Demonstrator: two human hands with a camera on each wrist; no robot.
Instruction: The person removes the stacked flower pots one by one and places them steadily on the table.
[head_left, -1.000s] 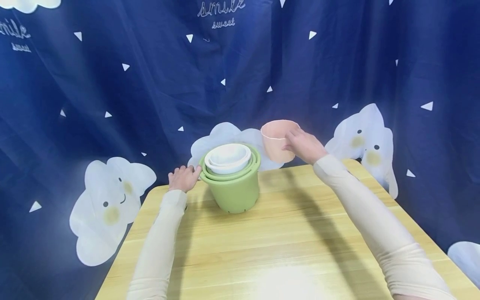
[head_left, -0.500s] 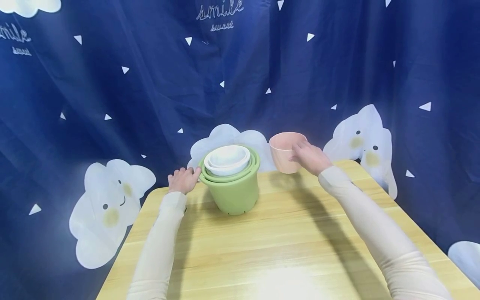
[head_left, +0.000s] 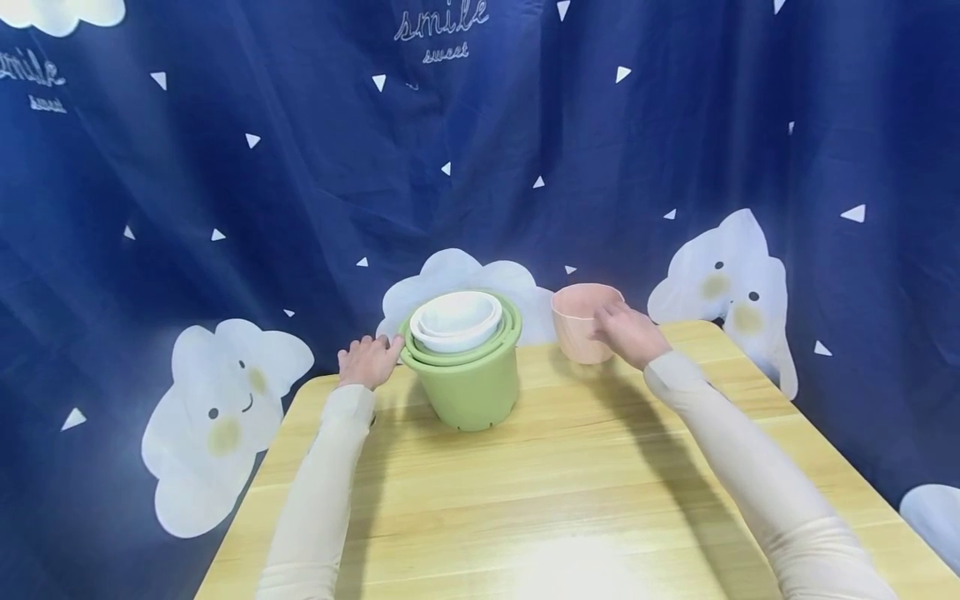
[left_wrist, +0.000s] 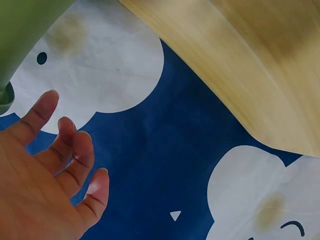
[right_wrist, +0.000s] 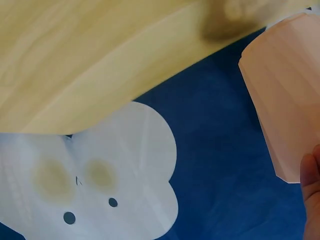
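Right hand (head_left: 633, 335) gripped a pale-pink round pot (head_left: 576, 340) by its rim, left hand (head_left: 367, 362) stayed loose-fingered at a round green pot's (head_left: 470, 393) rim, round white bowls (head_left: 457, 317) sat nested inside.

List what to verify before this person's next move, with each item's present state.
1. Right hand holding the pink pot by its side: ok.
2. Pink pot's mouth facing up: ok.
3. Pink pot resting on the table: not ok; its base appears slightly raised.
4. Outer green pot standing upright on the table: ok.
5. White pots nested inside it: ok.
6. Left hand firmly gripping the green rim: cannot tell; the thumb is at it.
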